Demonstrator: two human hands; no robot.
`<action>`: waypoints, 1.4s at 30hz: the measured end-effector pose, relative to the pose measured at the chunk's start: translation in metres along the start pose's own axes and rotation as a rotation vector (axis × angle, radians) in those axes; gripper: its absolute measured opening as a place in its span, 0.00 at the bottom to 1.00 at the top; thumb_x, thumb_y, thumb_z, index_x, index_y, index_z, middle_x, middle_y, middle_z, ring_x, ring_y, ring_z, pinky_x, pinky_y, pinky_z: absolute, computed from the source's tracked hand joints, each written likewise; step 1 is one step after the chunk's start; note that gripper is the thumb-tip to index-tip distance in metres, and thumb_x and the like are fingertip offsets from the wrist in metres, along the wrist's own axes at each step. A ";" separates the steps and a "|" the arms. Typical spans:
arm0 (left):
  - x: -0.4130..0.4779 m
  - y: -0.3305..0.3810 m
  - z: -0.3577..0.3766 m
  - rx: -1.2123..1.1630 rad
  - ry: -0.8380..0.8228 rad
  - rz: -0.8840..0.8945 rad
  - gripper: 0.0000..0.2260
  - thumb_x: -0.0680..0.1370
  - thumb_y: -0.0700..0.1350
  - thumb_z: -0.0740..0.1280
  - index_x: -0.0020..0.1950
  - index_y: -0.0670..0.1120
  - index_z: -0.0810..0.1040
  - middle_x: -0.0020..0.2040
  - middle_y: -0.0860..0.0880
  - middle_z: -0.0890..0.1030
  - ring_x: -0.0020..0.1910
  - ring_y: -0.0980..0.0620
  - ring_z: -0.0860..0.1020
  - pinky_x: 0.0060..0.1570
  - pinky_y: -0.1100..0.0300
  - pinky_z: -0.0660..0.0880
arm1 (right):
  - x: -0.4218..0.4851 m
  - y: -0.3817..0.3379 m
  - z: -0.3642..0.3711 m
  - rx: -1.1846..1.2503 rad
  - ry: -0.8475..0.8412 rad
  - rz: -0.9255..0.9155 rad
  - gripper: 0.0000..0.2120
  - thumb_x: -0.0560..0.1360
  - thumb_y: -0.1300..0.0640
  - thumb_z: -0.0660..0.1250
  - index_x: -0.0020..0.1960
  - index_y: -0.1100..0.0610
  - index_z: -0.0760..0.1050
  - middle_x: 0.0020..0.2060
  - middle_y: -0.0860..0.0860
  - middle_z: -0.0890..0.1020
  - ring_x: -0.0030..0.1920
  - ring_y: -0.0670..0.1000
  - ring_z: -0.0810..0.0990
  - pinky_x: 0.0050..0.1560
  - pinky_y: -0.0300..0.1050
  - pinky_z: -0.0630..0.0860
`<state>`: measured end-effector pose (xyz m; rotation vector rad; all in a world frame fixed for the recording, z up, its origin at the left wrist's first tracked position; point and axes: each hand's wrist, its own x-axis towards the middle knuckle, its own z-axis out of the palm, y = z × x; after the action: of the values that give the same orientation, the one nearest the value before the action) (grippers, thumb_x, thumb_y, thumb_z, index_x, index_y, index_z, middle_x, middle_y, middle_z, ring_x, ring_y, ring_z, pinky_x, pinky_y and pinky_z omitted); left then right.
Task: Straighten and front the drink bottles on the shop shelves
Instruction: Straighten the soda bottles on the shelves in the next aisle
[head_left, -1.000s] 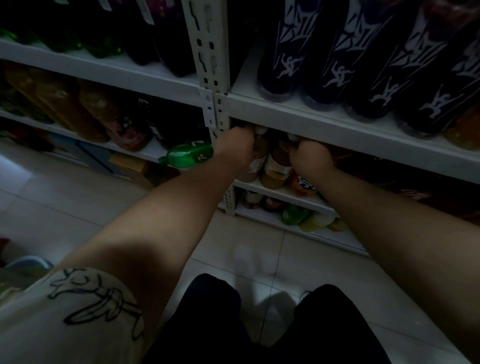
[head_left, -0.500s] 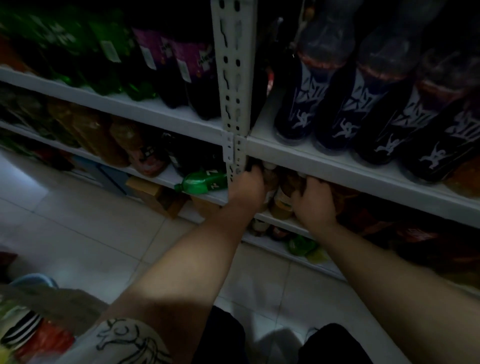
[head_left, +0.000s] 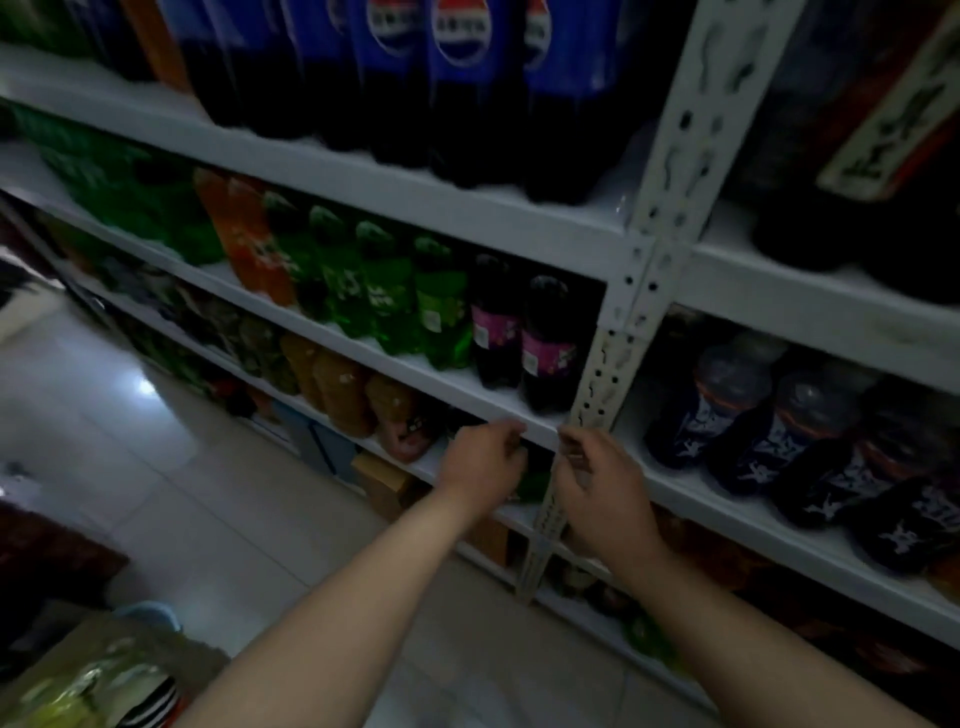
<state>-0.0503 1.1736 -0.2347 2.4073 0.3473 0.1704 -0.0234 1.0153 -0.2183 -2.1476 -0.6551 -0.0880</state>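
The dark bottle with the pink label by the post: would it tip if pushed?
The tall dark plastic bottle with the pink label looks full, so probably heavy. Tall and narrow, it might tip under a high push. Pushed low, it should slide on the white shelf.

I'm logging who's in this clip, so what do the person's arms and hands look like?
The left forearm and right forearm are bare to the frame's edge, no sleeve showing. The left hand and right hand wear no gloves; no watch or ring shows in this dim picture.
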 end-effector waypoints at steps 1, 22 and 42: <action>0.005 0.002 -0.021 -0.036 0.050 -0.029 0.16 0.77 0.48 0.66 0.64 0.48 0.77 0.55 0.49 0.82 0.53 0.51 0.80 0.52 0.58 0.77 | 0.008 -0.014 0.001 0.031 0.000 0.019 0.15 0.76 0.59 0.65 0.63 0.56 0.74 0.53 0.48 0.76 0.51 0.45 0.75 0.53 0.36 0.72; 0.085 0.113 -0.052 -0.150 0.472 -0.138 0.31 0.66 0.59 0.75 0.61 0.43 0.71 0.56 0.44 0.72 0.57 0.43 0.73 0.52 0.46 0.75 | 0.049 -0.033 -0.036 0.058 0.076 0.080 0.14 0.75 0.65 0.63 0.58 0.55 0.77 0.48 0.44 0.75 0.47 0.32 0.73 0.44 0.23 0.68; 0.126 0.054 -0.112 0.314 0.166 0.649 0.22 0.74 0.63 0.66 0.53 0.45 0.79 0.44 0.45 0.82 0.42 0.44 0.80 0.33 0.61 0.64 | 0.056 -0.055 0.062 -0.075 0.181 0.473 0.32 0.79 0.55 0.61 0.78 0.55 0.49 0.70 0.52 0.68 0.66 0.52 0.69 0.60 0.31 0.60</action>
<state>0.0576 1.2410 -0.1105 2.7456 -0.3775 0.6479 -0.0120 1.1130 -0.2011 -2.2783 -0.0320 -0.0496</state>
